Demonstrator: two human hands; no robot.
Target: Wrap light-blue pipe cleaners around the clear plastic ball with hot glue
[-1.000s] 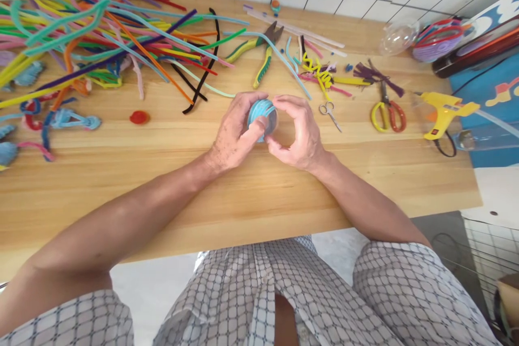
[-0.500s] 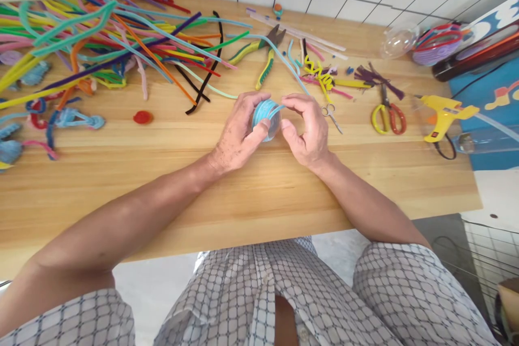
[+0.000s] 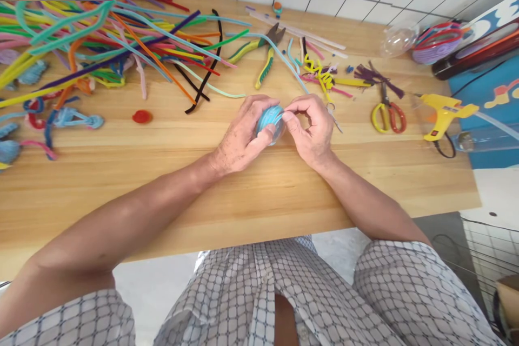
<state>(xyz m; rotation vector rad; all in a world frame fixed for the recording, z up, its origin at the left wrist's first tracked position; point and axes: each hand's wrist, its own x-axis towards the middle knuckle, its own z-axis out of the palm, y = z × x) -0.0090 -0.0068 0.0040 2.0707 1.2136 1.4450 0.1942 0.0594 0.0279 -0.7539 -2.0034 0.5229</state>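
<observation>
My left hand (image 3: 242,135) is wrapped round a small clear ball (image 3: 271,121) wound with a light blue pipe cleaner, held just above the wooden table (image 3: 251,194). My right hand (image 3: 311,128) pinches the pipe cleaner against the ball's right side with thumb and forefinger. The loose length of the light blue pipe cleaner (image 3: 286,62) trails away over the table towards the pliers (image 3: 263,51).
A big heap of coloured pipe cleaners (image 3: 93,43) covers the far left. Yellow-and-red scissors (image 3: 387,111), small silver scissors (image 3: 332,116) and a yellow glue gun (image 3: 444,113) lie to the right. A red cap (image 3: 141,117) sits left of my hands. A clear half shell (image 3: 395,38) sits far right.
My right hand has closed in on the ball, its fingers now pinching the pipe cleaner at the ball's right side. Both hands shifted slightly right.
</observation>
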